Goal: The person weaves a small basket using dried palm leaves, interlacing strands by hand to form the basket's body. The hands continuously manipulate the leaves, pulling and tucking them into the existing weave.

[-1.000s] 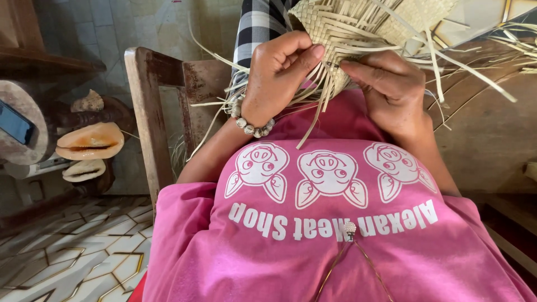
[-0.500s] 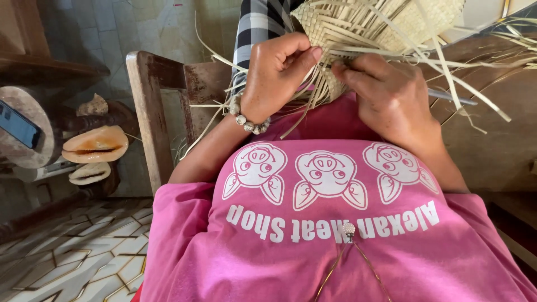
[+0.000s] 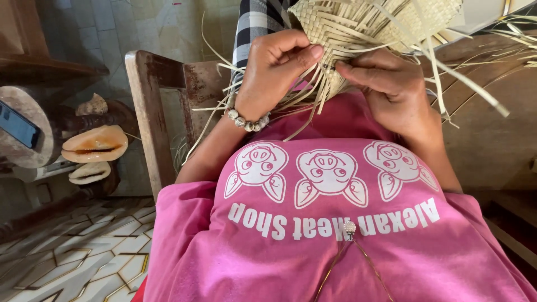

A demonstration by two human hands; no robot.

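A half-woven basket of pale straw strips [image 3: 380, 25] rests on my lap at the top of the view, with loose strip ends sticking out all around. My left hand [image 3: 274, 70], with a bead bracelet at the wrist, pinches strips at the basket's lower edge. My right hand [image 3: 391, 86] grips the same edge from the right, thumb and forefinger closed on a strip. The fingertips of both hands almost meet. My pink shirt [image 3: 335, 223] fills the lower part of the view.
A worn wooden chair frame [image 3: 151, 117] stands to my left. Large seashells [image 3: 95, 145] lie on a low stand at the far left, beside a round wooden piece with a phone [image 3: 18, 126] on it. Patterned floor tiles [image 3: 78, 257] show at the lower left.
The basket edge has been drawn lower and closer between my hands. My right hand's fingers have shifted left along the edge to meet the left thumb. Loose strips have swung.
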